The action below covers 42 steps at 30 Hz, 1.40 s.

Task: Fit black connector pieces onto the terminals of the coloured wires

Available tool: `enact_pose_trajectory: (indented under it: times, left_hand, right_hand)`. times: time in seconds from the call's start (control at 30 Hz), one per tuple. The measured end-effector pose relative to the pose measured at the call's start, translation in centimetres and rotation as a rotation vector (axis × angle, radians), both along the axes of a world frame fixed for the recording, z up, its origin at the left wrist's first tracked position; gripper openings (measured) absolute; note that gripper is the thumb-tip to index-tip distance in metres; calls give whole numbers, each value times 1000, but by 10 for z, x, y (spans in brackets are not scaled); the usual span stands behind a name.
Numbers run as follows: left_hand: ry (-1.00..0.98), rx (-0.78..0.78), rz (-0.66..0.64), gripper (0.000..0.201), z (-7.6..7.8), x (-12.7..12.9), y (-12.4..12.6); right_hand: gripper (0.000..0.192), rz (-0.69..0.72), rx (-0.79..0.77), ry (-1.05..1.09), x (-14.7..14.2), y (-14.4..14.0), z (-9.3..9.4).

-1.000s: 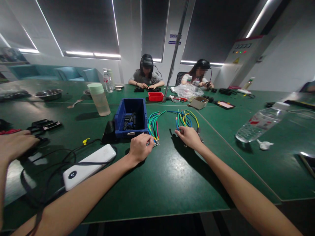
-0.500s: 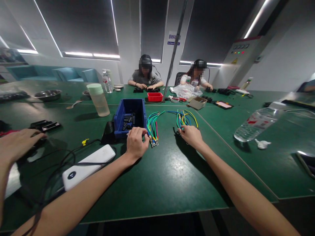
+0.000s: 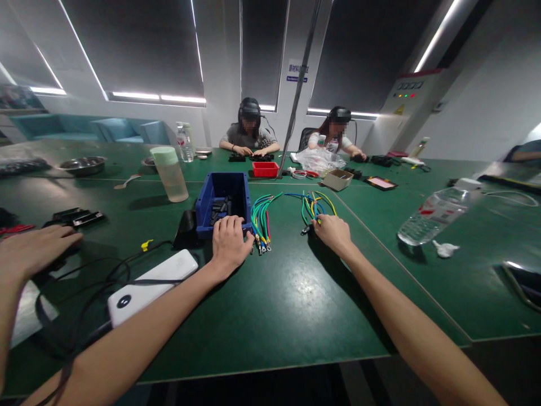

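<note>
- Wires (image 3: 262, 222) lie bundled just right of the blue bin (image 3: 203, 210)
- Left hand (image 3: 230, 242) at the bin's front rim, fingertips hidden, grip unclear
- Right hand (image 3: 333, 232) at a second wire bunch (image 3: 313, 205), cannot tell whether clamped

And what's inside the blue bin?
Small black pieces are inside the blue bin. Its front wall and the left hand cover the nearest part of the bottom, so I can't tell whether more pieces lie there.

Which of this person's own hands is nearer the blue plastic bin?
Left. The left hand overlaps the near end of the blue plastic bin in view; the right hand is farther off to the right, at the green, blue and yellow wires.
</note>
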<state>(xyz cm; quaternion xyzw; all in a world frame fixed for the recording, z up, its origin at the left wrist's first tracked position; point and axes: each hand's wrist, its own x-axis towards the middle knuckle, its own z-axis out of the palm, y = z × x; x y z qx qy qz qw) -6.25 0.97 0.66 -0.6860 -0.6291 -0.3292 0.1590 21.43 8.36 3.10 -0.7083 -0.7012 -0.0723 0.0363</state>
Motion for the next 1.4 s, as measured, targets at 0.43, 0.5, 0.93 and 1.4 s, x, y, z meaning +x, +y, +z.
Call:
enact_pose_trajectory:
  times: [0.43, 0.5, 0.93, 1.4]
  left_hand:
    - [166, -70, 47, 36, 7, -4, -1]
    - [177, -78, 53, 38, 8, -5, -1]
    - [214, -289, 160, 62, 19, -7, 0]
    - [218, -300, 134, 63, 20, -8, 1]
  right_hand:
    - [43, -36, -1, 12, 11, 11, -7]
    - [43, -38, 11, 18, 12, 12, -7]
    - [42, -77, -15, 43, 14, 15, -11]
    - [40, -47, 48, 33, 17, 17, -17]
